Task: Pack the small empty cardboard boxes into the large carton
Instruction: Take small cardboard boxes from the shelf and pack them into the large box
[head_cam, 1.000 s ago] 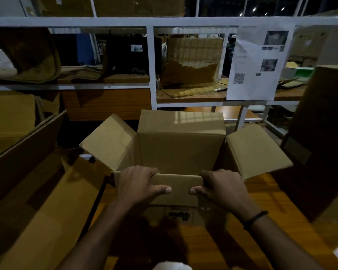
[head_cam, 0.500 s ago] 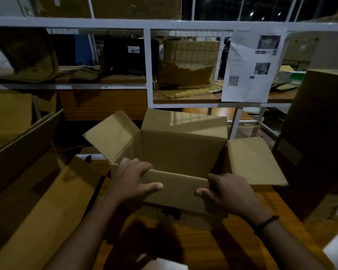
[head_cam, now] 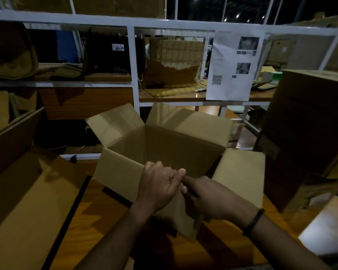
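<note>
A white metal rack (head_cam: pixel 131 65) spans the far side, its shelves holding flattened cardboard and dark items too dim to make out. At the near left lies the large carton (head_cam: pixel 27 201), open, with its flaps spread wide. A tall closed carton (head_cam: pixel 304 133) stands on the right. Between these two, on the wooden table (head_cam: pixel 98 221), sits the small cardboard box (head_cam: pixel 174 141), open at the top with all four flaps folded outward and nothing visible inside. A printed paper sheet (head_cam: pixel 232 65) hangs from the rack above and to the right of it. Both hands meet at the box's near flap (head_cam: pixel 117 178). The left hand (head_cam: pixel 158 184) grips it with fingers curled over the top edge and thumb raised. The right hand (head_cam: pixel 211 199) touches the left and pinches the same flap with curled fingers. A dark wristband (head_cam: pixel 254 221) circles the right wrist.
</note>
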Tool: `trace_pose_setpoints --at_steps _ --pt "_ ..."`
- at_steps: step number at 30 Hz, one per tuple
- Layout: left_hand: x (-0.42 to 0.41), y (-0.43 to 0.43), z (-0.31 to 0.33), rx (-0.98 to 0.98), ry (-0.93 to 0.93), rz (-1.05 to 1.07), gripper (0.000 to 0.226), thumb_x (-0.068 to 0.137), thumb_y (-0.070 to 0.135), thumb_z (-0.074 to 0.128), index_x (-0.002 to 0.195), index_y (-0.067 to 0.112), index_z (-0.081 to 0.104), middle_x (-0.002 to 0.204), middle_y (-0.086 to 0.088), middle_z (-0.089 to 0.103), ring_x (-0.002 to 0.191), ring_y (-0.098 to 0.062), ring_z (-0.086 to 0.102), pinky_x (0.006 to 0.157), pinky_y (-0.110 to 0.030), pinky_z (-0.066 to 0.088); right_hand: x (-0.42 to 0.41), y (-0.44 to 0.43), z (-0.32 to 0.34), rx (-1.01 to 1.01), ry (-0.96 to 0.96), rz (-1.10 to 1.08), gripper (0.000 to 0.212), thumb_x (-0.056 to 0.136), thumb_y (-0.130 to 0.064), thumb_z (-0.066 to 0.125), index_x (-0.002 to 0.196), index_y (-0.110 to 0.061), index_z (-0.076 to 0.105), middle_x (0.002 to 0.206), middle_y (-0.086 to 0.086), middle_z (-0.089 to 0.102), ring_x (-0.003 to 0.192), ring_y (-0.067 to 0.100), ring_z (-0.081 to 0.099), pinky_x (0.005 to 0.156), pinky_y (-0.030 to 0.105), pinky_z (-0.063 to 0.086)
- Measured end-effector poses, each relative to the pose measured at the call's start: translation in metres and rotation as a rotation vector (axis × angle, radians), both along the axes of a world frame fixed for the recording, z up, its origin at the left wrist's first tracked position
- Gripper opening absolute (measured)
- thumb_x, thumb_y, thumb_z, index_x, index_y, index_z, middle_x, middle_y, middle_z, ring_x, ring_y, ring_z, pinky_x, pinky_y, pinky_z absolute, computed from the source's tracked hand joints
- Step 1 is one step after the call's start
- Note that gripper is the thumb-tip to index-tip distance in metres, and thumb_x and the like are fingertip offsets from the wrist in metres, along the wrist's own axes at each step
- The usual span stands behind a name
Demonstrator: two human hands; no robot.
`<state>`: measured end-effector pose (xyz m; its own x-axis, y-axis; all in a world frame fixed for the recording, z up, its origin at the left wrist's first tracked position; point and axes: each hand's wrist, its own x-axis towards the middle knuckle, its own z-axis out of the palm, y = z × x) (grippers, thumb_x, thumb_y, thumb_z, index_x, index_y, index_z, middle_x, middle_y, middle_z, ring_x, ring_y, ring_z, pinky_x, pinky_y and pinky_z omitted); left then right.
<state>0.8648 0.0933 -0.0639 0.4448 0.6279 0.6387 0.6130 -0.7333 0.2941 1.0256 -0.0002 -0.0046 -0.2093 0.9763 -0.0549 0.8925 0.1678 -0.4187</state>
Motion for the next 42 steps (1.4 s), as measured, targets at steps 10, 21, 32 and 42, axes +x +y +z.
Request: trace_pose_setpoints --at_steps 10,21,32,42 --pt "-0.055 0.021 -0.011 -0.118 -0.063 -0.099 0.051 0.103 0.048 0.042 0.059 0.024 0.055 0.056 0.011 0.048 0.066 -0.006 0.043 0.075 -0.032 0.031 0.011 -0.011 0.010 0.018 -0.259 0.196 0.061 0.096 -0.080 0.020 0.115 -0.038 0.060 0.101 -0.017 0.058 0.100 0.003 0.051 0.115 0.035 0.023" --pt "-0.095 0.013 0.002 -0.236 -0.047 -0.123 0.058 0.102 0.056 0.044 0.056 0.021 0.054 0.056 0.006 0.049 0.067 -0.012 0.049 0.082 -0.030 0.035 0.002 -0.005 -0.003 0.164 -0.391 0.084 0.060 0.076 -0.094 0.047 0.104 -0.041 0.050 0.106 -0.019 0.050 0.098 0.006 0.042 0.092 0.034 0.030" --pt "-0.094 -0.035 0.028 -0.276 0.641 -0.137 0.065 0.080 0.091 0.047 0.114 0.041 0.069 0.107 0.022 0.063 0.099 0.002 0.042 0.093 -0.027 0.033 -0.030 -0.013 -0.055 0.679 -0.195 -0.032 0.056 0.088 -0.088 0.037 0.081 -0.034 0.052 0.076 -0.015 0.057 0.070 0.003 0.035 0.067 0.031 0.033" --pt "-0.098 -0.029 0.046 -0.472 0.743 -0.050 0.049 0.082 0.077 0.063 0.114 0.042 0.072 0.117 0.024 0.054 0.115 -0.006 0.037 0.096 -0.035 0.041 0.005 0.002 -0.008 0.059 -0.285 0.176 0.047 0.094 -0.077 0.040 0.082 -0.034 0.052 0.070 -0.008 0.059 0.056 0.004 0.053 0.053 0.017 0.039"
